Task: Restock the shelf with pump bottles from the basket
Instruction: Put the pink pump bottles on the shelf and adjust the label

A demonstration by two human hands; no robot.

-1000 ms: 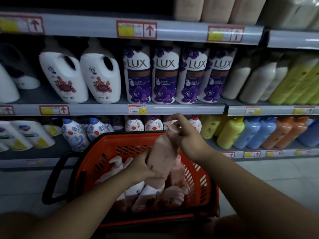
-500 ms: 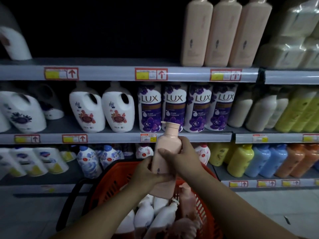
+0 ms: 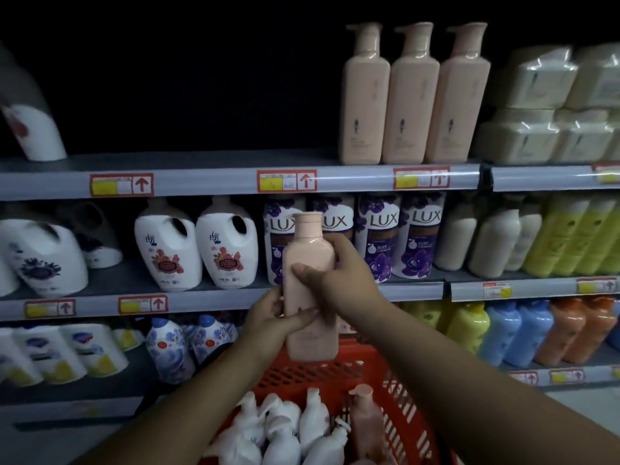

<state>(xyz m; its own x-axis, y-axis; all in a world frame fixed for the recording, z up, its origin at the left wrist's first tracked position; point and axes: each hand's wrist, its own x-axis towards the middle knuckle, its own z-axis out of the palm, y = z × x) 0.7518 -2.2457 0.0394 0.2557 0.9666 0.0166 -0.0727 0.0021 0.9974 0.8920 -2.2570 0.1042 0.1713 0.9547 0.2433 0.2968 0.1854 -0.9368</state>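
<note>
Both hands grip a pink bottle (image 3: 310,283) upright above the red basket (image 3: 399,397): left hand (image 3: 273,318) low at seven o'clock, right hand (image 3: 345,275) at three o'clock, before the shelf (image 3: 208,181).

The grey metal top shelf (image 3: 214,162) carries three upright peach pump bottles (image 3: 411,95) beside plastic-wrapped cream packs (image 3: 536,105). The shelf below (image 3: 134,283) holds white handled jugs (image 3: 198,246) and purple LUX bottles (image 3: 396,236)
</note>
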